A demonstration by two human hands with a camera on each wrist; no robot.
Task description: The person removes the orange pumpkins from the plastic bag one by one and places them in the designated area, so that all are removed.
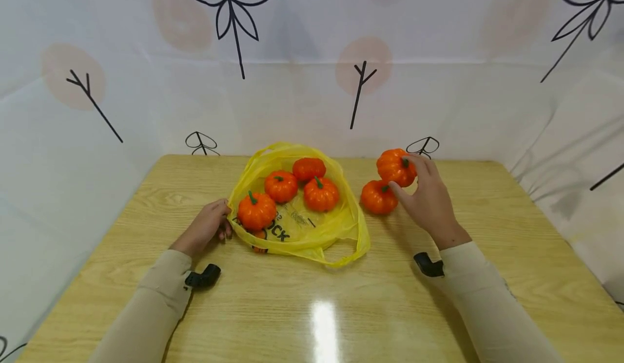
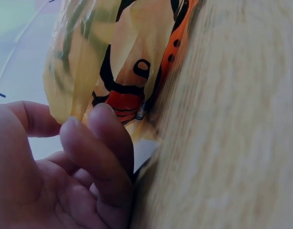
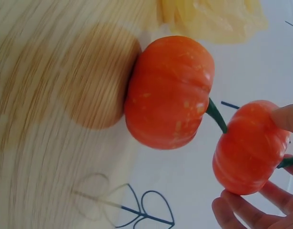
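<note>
My left hand pinches the left rim of a yellow plastic bag; in the left wrist view, thumb and fingertips meet at its edge. The bag lies with its mouth spread wide. Inside it sit several small orange toy pumpkins with green stems, among them a front-left pumpkin. To the right of the bag, my right hand grips another orange pumpkin between thumb and fingers, raised off the table. A second loose pumpkin stands on the table just below the held one, its stem close to it.
The light wooden table ends at a white cloth backdrop printed with plant outlines. One handle loop of the bag lies toward the front. A black wrist mount sits by the left cuff and another mount by the right.
</note>
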